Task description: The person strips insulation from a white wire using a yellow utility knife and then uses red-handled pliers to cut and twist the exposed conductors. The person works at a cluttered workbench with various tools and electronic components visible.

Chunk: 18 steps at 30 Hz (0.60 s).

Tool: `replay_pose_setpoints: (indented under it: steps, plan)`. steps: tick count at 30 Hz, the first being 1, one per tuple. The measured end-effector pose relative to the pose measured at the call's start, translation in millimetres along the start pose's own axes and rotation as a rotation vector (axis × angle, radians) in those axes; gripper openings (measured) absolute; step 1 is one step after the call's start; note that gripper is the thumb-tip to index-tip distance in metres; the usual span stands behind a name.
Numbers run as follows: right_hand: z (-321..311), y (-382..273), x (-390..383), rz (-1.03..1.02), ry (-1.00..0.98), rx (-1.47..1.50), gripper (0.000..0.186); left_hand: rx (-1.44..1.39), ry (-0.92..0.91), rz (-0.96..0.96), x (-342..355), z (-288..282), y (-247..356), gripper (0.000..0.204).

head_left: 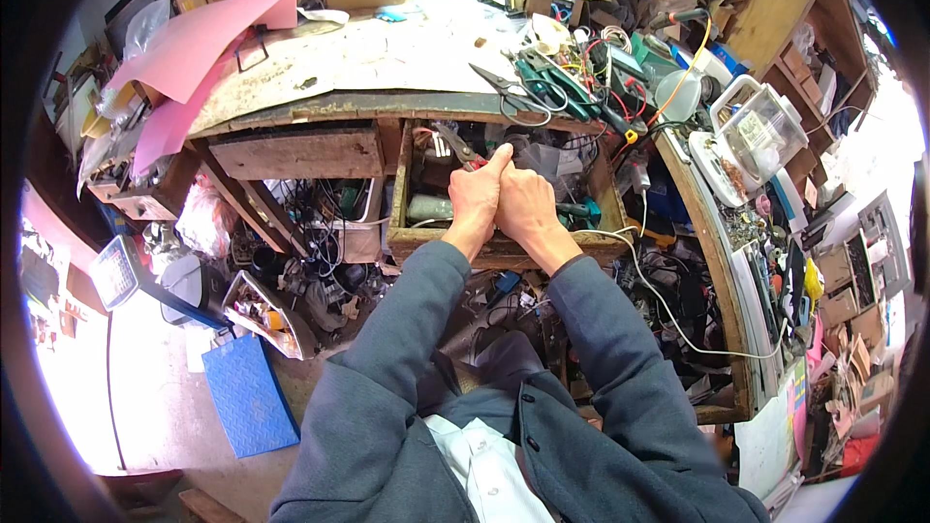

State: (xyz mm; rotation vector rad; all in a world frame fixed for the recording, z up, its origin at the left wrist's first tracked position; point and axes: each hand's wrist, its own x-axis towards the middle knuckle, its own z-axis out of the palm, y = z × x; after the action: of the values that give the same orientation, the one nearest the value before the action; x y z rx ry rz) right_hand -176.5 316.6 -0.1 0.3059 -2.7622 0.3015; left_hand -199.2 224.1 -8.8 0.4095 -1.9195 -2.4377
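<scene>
My two hands meet above an open wooden drawer under the workbench. My left hand is closed around pliers with red on the handles; their dark metal jaws point away and to the left. Pressed against it is my right hand, its fingers curled in; whatever they grip is hidden. Inside the drawer lie a pale cylindrical roll, dark cables and a teal-handled tool.
Scissors and green-handled tools lie on the bench beyond the drawer. Pink sheets hang at its left end. To the right, a white cable loops past a clear plastic box. A blue box rests on the floor.
</scene>
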Motion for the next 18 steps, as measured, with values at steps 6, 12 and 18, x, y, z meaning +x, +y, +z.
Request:
replay_pose_setpoints:
  steps: [6, 12, 18]
  plan:
    - [-9, 4, 1, 0.118, -0.042, 0.086, 0.038, -0.311, -0.298, -0.066, 3, 2, -9, 0.032]
    - [-18, 16, 0, 0.280, -0.155, 0.174, 0.044, -0.191, -0.299, -0.035, 14, -3, -21, 0.039]
    - [-36, 31, -5, 0.292, -0.305, 0.132, 0.051, -0.002, -0.164, -0.026, 23, -2, -28, 0.054]
